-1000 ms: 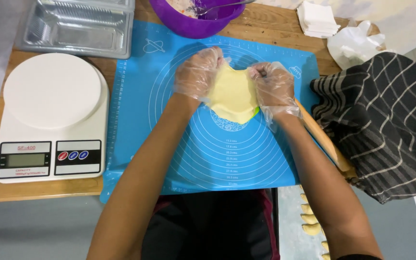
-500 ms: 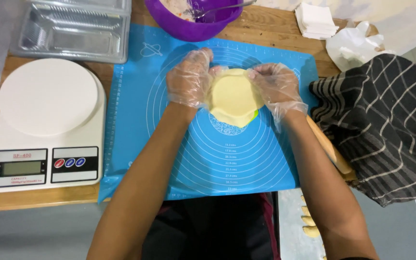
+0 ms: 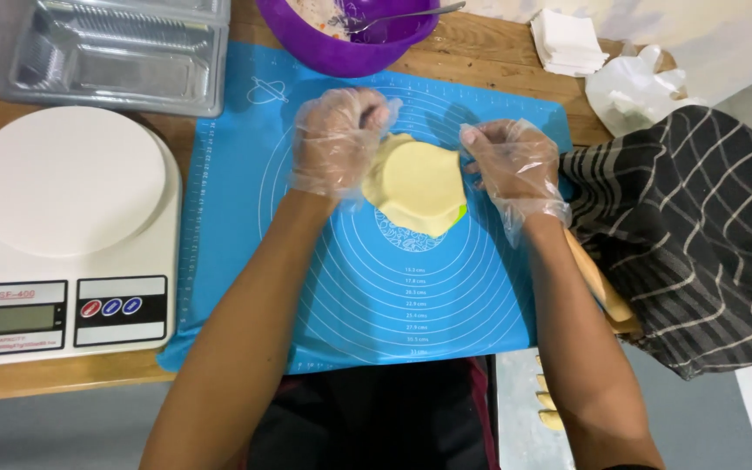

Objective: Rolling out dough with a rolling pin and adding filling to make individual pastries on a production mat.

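A flat round of pale yellow dough (image 3: 417,185) lies near the middle of a blue silicone baking mat (image 3: 367,296) printed with rings. Both hands wear thin clear plastic gloves. My left hand (image 3: 339,142) grips the dough's left edge with curled fingers. On the other side, my right hand (image 3: 511,165) pinches the right edge. A sliver of bright green shows under the dough's lower right rim.
A white kitchen scale (image 3: 63,235) stands at the left. Behind it lies a clear plastic tray (image 3: 115,52). A purple bowl (image 3: 350,35) with a spoon sits at the back. A dark checked cloth (image 3: 698,244), white napkins (image 3: 567,39) and a plastic bag (image 3: 637,87) are at the right.
Both hands have shifted round the dough's rim, the left fingers curling in more tightly. The dough stays in the same spot on the mat.
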